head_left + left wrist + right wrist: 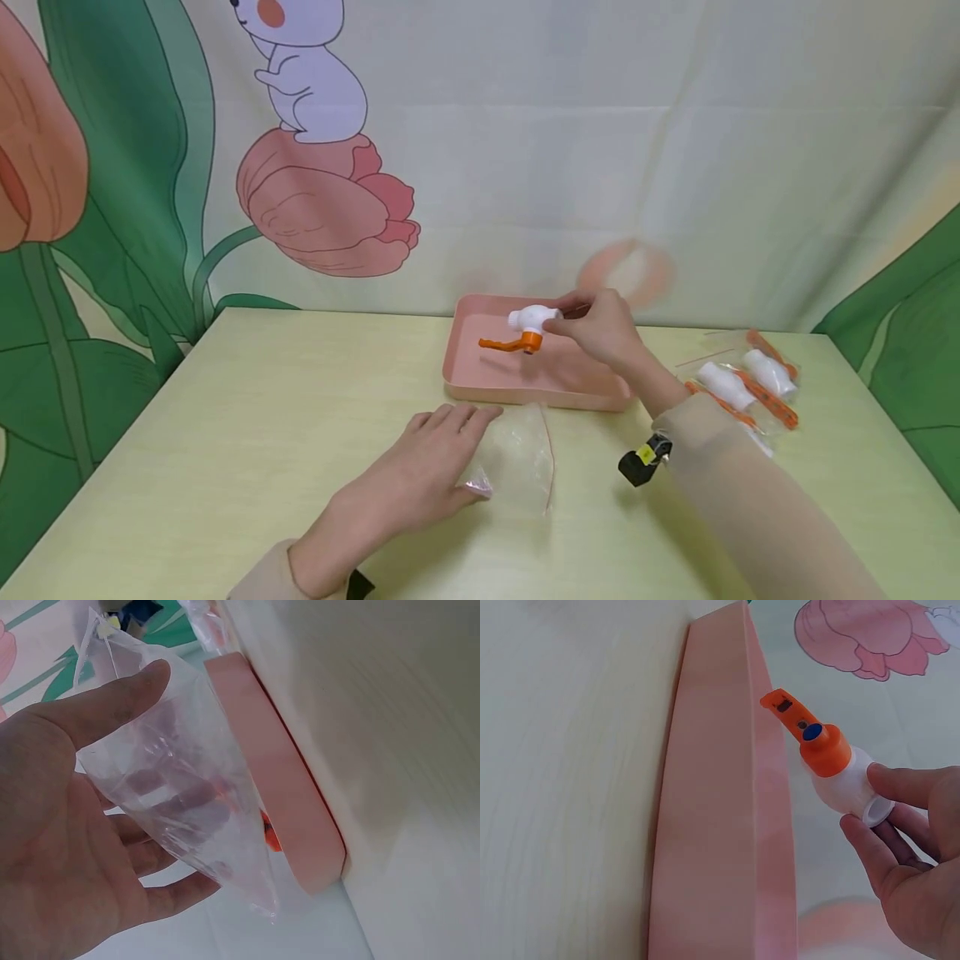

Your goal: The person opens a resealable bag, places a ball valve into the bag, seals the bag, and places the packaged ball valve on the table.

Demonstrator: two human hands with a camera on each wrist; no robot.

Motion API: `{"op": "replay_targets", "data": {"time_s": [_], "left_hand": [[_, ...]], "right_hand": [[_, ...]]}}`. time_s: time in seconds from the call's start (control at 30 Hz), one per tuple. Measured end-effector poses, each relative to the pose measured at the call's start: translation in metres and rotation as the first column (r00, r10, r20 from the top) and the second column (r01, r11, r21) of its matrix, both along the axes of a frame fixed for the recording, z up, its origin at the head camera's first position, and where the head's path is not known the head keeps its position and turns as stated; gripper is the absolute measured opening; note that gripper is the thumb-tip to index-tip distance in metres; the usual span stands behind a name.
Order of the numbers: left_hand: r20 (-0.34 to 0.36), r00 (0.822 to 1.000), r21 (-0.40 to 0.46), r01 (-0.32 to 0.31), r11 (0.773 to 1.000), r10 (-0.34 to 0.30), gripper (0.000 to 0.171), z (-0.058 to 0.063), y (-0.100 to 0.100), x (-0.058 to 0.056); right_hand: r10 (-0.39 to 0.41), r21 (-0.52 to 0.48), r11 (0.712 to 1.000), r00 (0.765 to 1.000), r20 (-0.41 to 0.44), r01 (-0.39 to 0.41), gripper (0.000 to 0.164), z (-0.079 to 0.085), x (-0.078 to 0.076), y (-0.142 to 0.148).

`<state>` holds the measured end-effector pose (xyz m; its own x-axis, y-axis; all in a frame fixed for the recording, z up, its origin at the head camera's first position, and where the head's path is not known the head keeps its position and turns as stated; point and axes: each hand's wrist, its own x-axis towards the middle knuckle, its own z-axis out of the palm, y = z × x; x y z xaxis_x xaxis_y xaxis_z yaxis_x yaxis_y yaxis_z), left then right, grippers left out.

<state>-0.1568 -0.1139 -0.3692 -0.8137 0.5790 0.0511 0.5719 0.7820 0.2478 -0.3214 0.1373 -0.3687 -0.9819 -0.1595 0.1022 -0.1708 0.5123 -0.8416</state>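
Observation:
My right hand (600,325) pinches a white plastic ball valve (534,317) by one end, its orange lever handle (506,343) hanging below the body. The valve is in the air over a pink tray (540,400). From the right wrist view, thumb and fingertips grip the valve's round open end (877,811). Nearer the front, my left hand (420,467) holds a clear plastic bag (521,458) loosely between thumb and curved fingers. In the left wrist view the thumb overlaps the bag (180,765), and the other fingers lie along its far edge.
Several bagged white valves (726,385) with orange handles lie on the right of the pale table (225,433). A printed curtain (510,167) hangs behind the table. The tray stands near the table's back edge.

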Motion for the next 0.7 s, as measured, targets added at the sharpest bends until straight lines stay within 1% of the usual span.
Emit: {"op": "replay_targets", "data": {"time_s": [0.17, 0.3, 0.4, 0.6, 0.7], "left_hand": [[-0.018, 1.000, 0.030, -0.011, 0.999, 0.011, 0.092, -0.003, -0.004, -0.004], [-0.007, 1.000, 0.031, -0.029, 0.999, 0.029, 0.091, -0.005, -0.007, -0.007], [-0.002, 0.999, 0.037, -0.045, 0.998, 0.045, 0.093, -0.005, -0.009, -0.010], [-0.009, 0.999, 0.082, -0.053, 0.995, 0.054, 0.104, -0.006, -0.013, -0.014], [-0.004, 0.998, 0.089, -0.058, 0.994, 0.059, 0.102, -0.006, -0.014, -0.016]], "right_hand": [[0.019, -0.055, 0.998, 1.000, -0.008, -0.019, 0.028, 0.004, 0.009, 0.009], [-0.006, -0.072, 0.997, 1.000, -0.001, 0.006, 0.031, 0.004, 0.018, 0.019], [-0.015, -0.087, 0.996, 1.000, -0.018, 0.013, 0.033, 0.005, 0.025, 0.026], [-0.027, -0.119, 0.993, 0.998, -0.061, 0.020, 0.035, 0.009, 0.042, 0.045], [-0.036, -0.118, 0.993, 0.998, -0.056, 0.030, 0.036, 0.014, 0.053, 0.053]]}}
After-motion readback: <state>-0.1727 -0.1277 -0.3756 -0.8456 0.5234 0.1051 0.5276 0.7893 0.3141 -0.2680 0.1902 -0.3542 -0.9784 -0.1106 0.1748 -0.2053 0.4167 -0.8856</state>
